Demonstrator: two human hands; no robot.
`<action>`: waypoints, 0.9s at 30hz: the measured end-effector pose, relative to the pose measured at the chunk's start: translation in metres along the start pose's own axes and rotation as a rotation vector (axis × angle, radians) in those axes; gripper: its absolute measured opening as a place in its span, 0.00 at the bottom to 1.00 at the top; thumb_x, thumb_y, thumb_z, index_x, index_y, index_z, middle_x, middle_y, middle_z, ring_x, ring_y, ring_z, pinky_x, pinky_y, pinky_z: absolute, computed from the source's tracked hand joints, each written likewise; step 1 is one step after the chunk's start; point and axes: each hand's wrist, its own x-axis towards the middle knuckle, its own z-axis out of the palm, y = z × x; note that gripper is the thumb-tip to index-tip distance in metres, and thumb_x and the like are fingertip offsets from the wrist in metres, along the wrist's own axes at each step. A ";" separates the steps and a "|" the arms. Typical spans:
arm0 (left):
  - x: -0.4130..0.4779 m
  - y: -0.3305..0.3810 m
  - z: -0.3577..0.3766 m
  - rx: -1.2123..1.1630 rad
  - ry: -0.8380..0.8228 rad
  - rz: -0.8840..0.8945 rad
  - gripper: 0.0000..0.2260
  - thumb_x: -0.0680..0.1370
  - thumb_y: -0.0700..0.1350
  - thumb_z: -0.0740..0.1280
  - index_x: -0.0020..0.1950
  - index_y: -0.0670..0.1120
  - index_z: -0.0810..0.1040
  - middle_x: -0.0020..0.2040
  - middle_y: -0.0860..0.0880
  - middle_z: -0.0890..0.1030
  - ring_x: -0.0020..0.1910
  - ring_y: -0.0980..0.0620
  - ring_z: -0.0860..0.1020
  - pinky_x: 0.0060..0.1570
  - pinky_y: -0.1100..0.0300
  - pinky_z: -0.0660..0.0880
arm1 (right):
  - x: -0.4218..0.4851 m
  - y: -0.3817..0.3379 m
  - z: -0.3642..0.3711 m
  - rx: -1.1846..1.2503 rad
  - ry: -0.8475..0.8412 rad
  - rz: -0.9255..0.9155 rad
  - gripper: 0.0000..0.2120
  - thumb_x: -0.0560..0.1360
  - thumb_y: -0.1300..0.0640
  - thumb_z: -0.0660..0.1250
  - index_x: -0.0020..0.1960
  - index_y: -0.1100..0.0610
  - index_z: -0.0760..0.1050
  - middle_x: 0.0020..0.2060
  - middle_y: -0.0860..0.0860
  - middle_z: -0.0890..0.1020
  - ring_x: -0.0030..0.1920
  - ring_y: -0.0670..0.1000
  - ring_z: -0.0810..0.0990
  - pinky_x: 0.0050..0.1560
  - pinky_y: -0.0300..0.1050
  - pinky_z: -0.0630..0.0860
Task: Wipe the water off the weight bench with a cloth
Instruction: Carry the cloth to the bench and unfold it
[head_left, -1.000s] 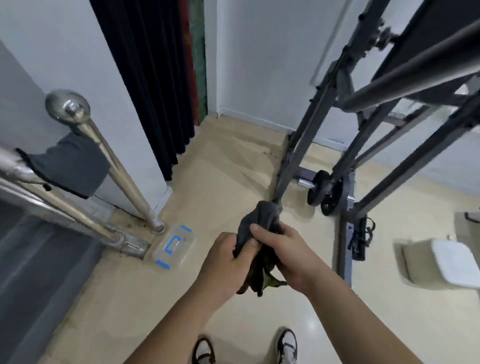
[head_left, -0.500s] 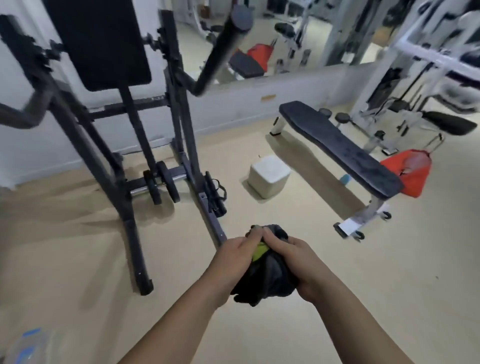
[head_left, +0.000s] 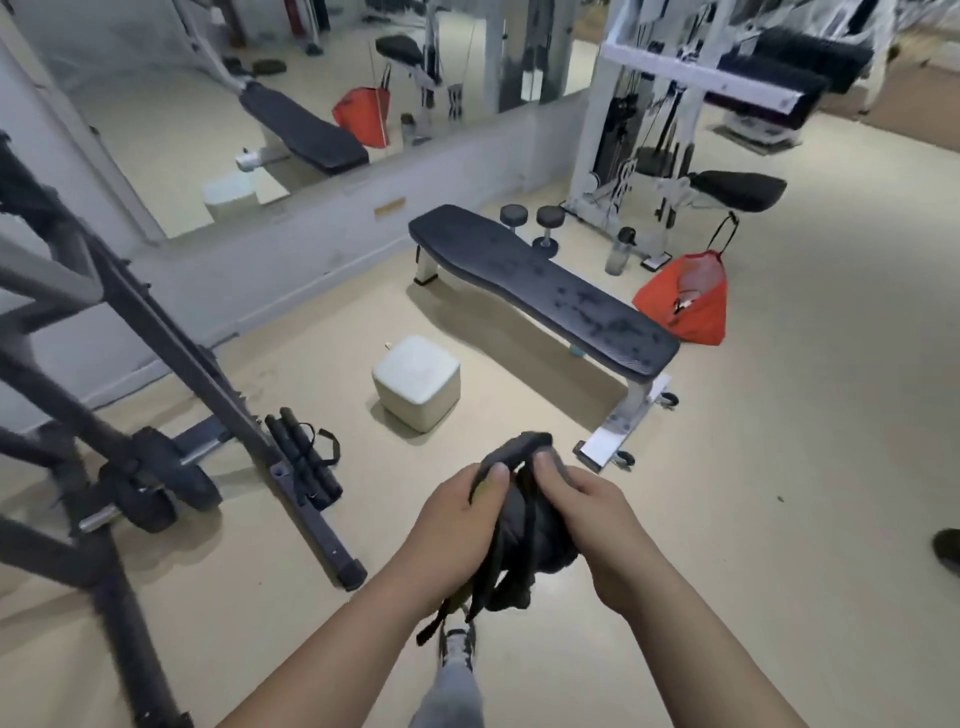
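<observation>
Flat weight bench stood well ahead of my hands, its black pad blotched with wet patches. My left hand and right hand both gripped the bunched dark cloth between them, thumbs pinching its top fold.

Bench padding matt, textured; cloth soft.

The cloth hides most fingers; the blurred black rack runs off left.

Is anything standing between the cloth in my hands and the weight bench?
Nothing visible does. Bare floor lies between the cloth and the weight bench; the white cube stands off to the left.
</observation>
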 end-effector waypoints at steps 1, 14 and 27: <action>0.025 0.009 -0.001 -0.027 0.025 -0.015 0.15 0.84 0.60 0.58 0.54 0.56 0.82 0.50 0.55 0.87 0.52 0.58 0.84 0.61 0.49 0.79 | 0.021 -0.007 -0.009 0.023 -0.001 0.000 0.29 0.73 0.37 0.73 0.53 0.64 0.80 0.46 0.66 0.85 0.40 0.58 0.82 0.43 0.54 0.71; 0.320 0.167 0.044 -0.228 -0.224 -0.098 0.22 0.83 0.63 0.58 0.54 0.49 0.83 0.48 0.40 0.88 0.46 0.38 0.86 0.54 0.41 0.82 | 0.269 -0.142 -0.111 0.087 0.175 0.028 0.23 0.74 0.34 0.70 0.58 0.50 0.82 0.58 0.48 0.82 0.53 0.48 0.82 0.58 0.49 0.81; 0.571 0.297 0.063 -0.592 -0.251 -0.139 0.26 0.83 0.62 0.60 0.68 0.44 0.81 0.65 0.42 0.84 0.66 0.44 0.81 0.70 0.46 0.72 | 0.513 -0.247 -0.222 0.512 -0.144 0.219 0.19 0.77 0.52 0.74 0.64 0.62 0.82 0.62 0.62 0.84 0.63 0.61 0.83 0.73 0.61 0.72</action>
